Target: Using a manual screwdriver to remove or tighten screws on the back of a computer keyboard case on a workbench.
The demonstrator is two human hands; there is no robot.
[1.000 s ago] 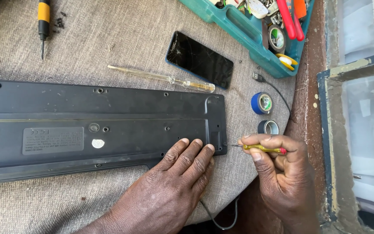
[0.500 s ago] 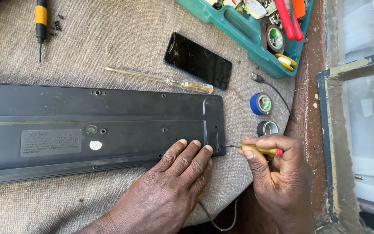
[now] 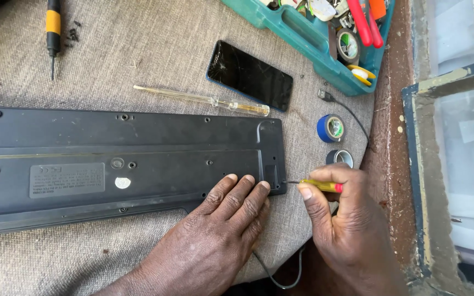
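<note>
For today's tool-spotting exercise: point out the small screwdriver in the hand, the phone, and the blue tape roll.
small screwdriver (image 3: 320,185), head view, on its yellow handle.
phone (image 3: 249,75), head view, middle of its dark screen.
blue tape roll (image 3: 322,130), head view, on its blue outer side.

Grey cloth-covered table bearing upturned keyboard, cracked phone, clear-handled screwdriver, teal toolbox, tape rolls.

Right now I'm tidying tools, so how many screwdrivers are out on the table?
3. One black-and-yellow screwdriver lies at the top left, one clear-handled screwdriver lies above the keyboard, and the right hand holds a small yellow screwdriver. The toolbox may hide more.
</note>
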